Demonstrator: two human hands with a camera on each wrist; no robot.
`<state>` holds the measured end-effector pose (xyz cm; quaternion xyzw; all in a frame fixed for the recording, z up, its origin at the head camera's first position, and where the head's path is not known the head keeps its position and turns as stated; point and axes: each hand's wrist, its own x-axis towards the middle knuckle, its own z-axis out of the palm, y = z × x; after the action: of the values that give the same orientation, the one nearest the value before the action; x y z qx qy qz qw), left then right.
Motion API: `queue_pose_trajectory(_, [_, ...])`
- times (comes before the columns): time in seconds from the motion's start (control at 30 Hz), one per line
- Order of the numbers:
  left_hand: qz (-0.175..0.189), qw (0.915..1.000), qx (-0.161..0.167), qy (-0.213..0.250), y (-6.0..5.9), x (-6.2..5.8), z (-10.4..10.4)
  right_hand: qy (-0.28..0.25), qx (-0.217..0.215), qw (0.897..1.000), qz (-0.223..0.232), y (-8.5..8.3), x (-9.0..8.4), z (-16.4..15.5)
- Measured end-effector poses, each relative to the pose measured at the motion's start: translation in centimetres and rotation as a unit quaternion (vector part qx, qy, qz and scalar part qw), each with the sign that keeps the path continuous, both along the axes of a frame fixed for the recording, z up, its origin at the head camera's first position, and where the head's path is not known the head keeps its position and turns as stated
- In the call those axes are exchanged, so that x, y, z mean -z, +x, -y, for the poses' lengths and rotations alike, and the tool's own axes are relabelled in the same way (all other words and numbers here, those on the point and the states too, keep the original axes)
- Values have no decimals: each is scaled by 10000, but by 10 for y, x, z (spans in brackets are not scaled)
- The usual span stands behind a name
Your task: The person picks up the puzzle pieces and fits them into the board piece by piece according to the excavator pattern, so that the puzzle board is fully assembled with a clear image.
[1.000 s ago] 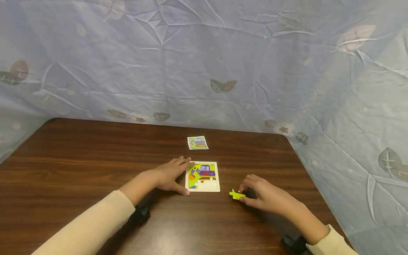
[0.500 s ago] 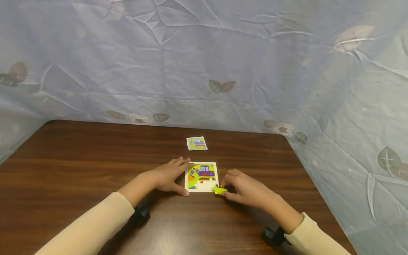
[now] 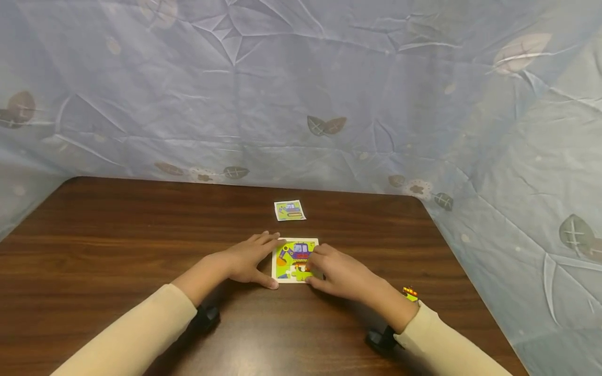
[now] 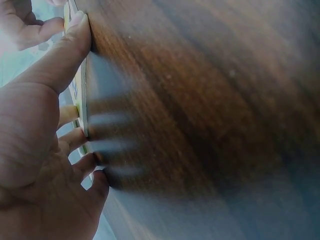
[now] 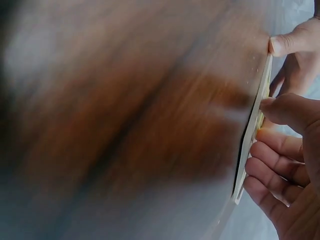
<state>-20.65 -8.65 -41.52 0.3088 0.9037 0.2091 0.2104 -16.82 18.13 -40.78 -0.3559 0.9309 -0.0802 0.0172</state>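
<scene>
Left hand (image 3: pixel 248 261) lies flat on the brown wooden table (image 3: pixel 117 245), fingers straight and close together, their tips against the left edge of the puzzle tray (image 3: pixel 281 277) and the thumb hooked at its near-left corner. The left wrist view shows the same: thumb (image 4: pixel 67 47) pressed on the tray's thin rim, the other fingertips lined up along that edge.

Right hand (image 3: pixel 339 273) covers the tray's right half, fingers curled down onto a yellow-green puzzle piece (image 3: pixel 299 272) sitting in the lower row of the picture. Whether thumb and finger pinch the piece or only press it flat cannot be told. From the right wrist view, fingertips (image 5: pixel 275 107) rest on the tray's top face, tray edge-on, the table a blur.

The tray itself lies at mid-table, a white-bordered square with a cartoon excavator, purple cab on green ground. No writing or brand can be read on it.

Farther back, well apart from the tray, lies a small picture card (image 3: pixel 289 210) with the same excavator print; any lettering is too small to make out.

Beside the right wrist a small yellow piece with red and black stripes (image 3: pixel 410 293) peeks out by the cream sleeve.

Room: wide bare wood to the left and at the near side; the right table edge runs near the right forearm, and blue leaf-printed cloth (image 3: pixel 329 78) closes the back and right.
</scene>
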Motion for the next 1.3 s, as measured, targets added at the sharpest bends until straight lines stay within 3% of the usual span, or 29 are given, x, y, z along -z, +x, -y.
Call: queue_pose_trajectory(1.3, [13,9999,19,100,1,-3,1,-314,452,9926,1082,-12,-8,31])
